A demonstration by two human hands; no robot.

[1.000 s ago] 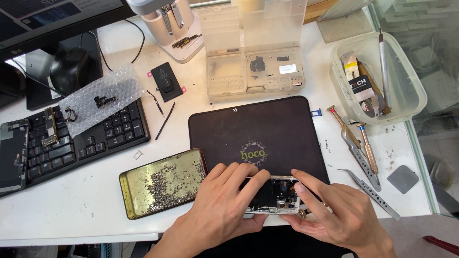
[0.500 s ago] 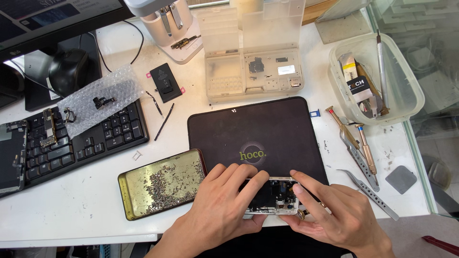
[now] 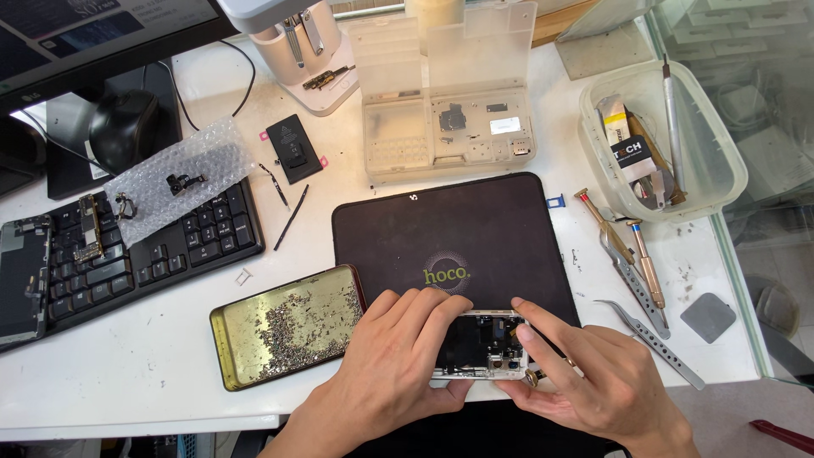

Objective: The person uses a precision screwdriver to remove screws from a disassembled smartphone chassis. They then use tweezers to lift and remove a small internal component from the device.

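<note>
Both hands work on an opened phone at the near edge of a black mat.

The opened phone (image 3: 483, 343) lies on the black mat (image 3: 449, 229), its insides showing. The left hand (image 3: 394, 369) rests on its left end, fingers spread over the frame with the thumb under the near edge. The right hand (image 3: 593, 386) grips the right end, forefinger pressed on top; whether it pinches a small part, I cannot tell. Just left on the tabletop (image 3: 127, 373) sits a gold tray of screws (image 3: 288, 326); tweezers (image 3: 649, 331) and screwdrivers (image 3: 627, 250) lie to the right.
</note>
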